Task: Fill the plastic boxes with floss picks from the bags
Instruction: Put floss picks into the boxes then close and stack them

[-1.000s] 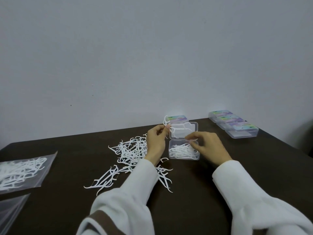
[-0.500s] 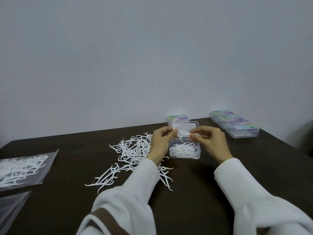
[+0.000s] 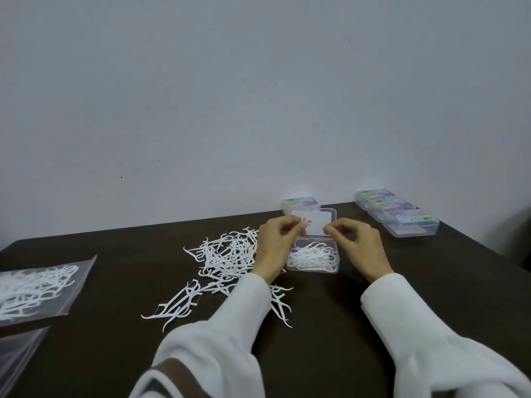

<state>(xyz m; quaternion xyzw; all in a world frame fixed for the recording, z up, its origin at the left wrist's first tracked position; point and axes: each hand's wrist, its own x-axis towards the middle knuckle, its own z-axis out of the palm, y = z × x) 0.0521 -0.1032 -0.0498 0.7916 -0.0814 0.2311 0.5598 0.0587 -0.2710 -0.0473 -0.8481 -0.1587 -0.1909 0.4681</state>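
An open clear plastic box (image 3: pixel 313 270) sits mid-table with a layer of white floss picks inside; its lid (image 3: pixel 319 222) lies flipped back behind it. My left hand (image 3: pixel 274 245) hovers at the box's left edge, and its fingertips pinch a small white floss pick (image 3: pixel 305 224) over the lid. My right hand (image 3: pixel 359 245) is at the box's right edge with thumb and fingers curled together; nothing shows between them. A loose pile of floss picks (image 3: pixel 227 255) lies just left of my left hand.
A clear bag of floss picks (image 3: pixel 34 285) lies at the left edge, with an empty-looking bag (image 3: pixel 17 357) below it. Three closed labelled boxes (image 3: pixel 399 215) line the back right. One more closed box (image 3: pixel 300 203) stands behind the open lid. The wall is close behind.
The bunch of picks held between both hands above the box is gone from between them. The hands have drawn slightly apart, and the left one keeps only a small pick.
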